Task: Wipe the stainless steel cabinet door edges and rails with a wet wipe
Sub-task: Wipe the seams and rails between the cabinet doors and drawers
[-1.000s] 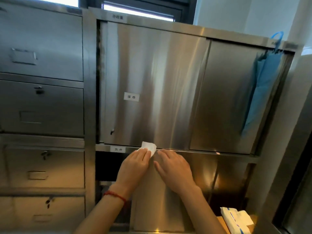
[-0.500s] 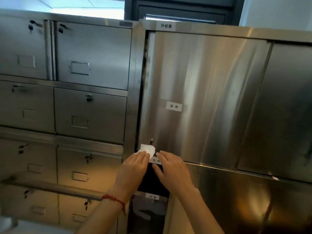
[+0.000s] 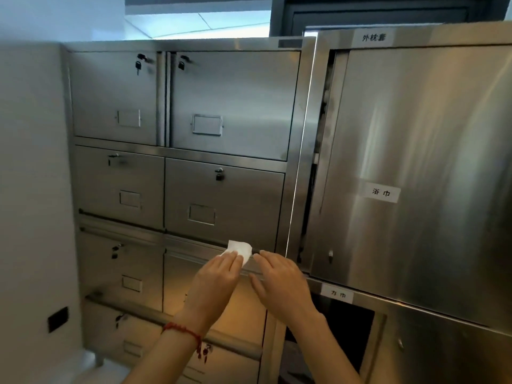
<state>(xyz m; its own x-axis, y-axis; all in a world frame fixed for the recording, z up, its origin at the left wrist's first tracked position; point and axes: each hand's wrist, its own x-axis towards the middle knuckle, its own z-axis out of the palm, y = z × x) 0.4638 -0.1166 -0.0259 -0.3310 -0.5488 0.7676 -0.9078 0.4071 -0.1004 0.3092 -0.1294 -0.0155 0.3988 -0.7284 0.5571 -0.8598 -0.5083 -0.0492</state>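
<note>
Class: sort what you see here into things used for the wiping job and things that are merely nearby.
In use: wet wipe; left hand; right hand; rail under the wipe.

Merely nearby: keys; padlock; door label; red bracelet; wall socket.

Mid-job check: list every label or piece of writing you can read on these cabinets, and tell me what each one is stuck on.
"外枕套" (last character blurred): white label on the top frame of the right cabinet.
"浴巾": white label on the large sliding door.
"方巾": white label on the rail below that door.
Card holders on the locker doors to the left: no text shows.
Wet wipe: no print visible.
</note>
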